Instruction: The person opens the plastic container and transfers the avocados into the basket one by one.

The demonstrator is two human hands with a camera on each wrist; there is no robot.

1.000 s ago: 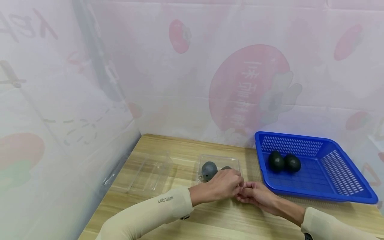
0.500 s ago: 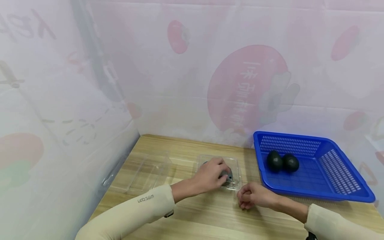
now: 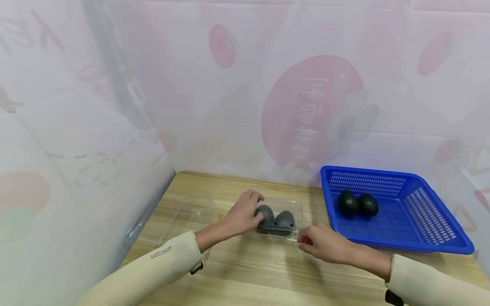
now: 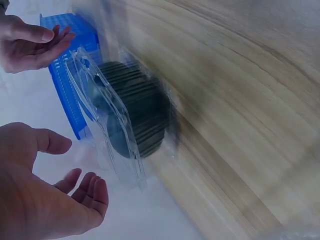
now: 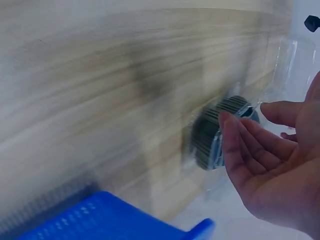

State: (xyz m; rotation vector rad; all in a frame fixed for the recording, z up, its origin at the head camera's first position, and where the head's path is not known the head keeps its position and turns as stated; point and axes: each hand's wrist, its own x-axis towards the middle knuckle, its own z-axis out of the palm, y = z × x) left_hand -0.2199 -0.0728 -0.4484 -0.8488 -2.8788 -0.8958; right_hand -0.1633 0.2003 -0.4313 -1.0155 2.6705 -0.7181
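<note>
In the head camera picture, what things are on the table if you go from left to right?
Empty clear tray → left hand → clear box of two grey avocados → right hand → blue basket holding two dark avocados.

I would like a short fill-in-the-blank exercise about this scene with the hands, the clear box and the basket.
1. The clear plastic box holds ___ dark avocados.
2. The basket at the right side of the table has the colour ___.
3. The ___ hand is at the left edge of the clear plastic box.
4. The right hand holds ___ and hovers beside the near right corner of the box.

Missing words: two; blue; left; nothing
</note>
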